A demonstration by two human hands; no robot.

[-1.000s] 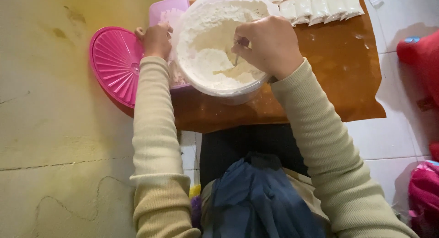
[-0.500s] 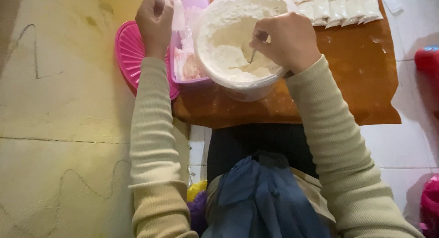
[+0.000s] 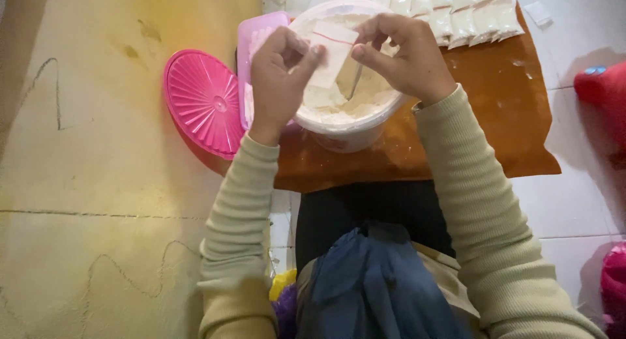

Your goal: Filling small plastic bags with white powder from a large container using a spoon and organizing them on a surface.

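A: Both hands pinch the small clear zip bag [image 3: 330, 55] above the white tub of flour [image 3: 345, 101], left hand [image 3: 280, 75] on one edge, right hand [image 3: 401, 55] on the other.

B: Best keep its mouth spread wide, right over the tub, so spills fall back in, not onto the brown surface [image 3: 495, 117].

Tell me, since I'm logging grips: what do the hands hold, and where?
Both hands hold a small clear bag by its top corners, left fingers and right fingers, over the tub.
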